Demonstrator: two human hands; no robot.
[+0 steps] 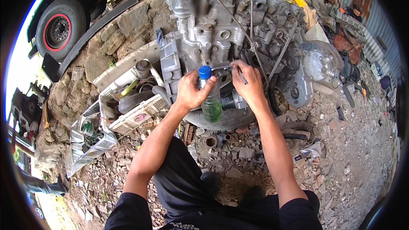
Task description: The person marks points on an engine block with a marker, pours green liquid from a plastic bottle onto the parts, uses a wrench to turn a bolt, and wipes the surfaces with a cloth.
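Note:
My left hand (194, 88) grips an upright clear plastic bottle (211, 110) with a blue cap and some green liquid low inside. My right hand (250, 84) is closed on a short dark metal rod (243, 76), just right of the bottle, against a large grimy aluminium engine (219, 25). A metal pipe runs down across the engine beside that hand. Beneath the bottle, a worn tyre (196, 120) lies under the engine, partly hidden.
Cracked plastic crates (134, 119) with parts stand left. Behind them are a stone wall (104, 47) and a vehicle wheel (57, 32). A round metal casing (319, 64) sits right, near corrugated sheeting (375, 34). Rubble covers the ground. Another person's leg (40, 186) shows lower left.

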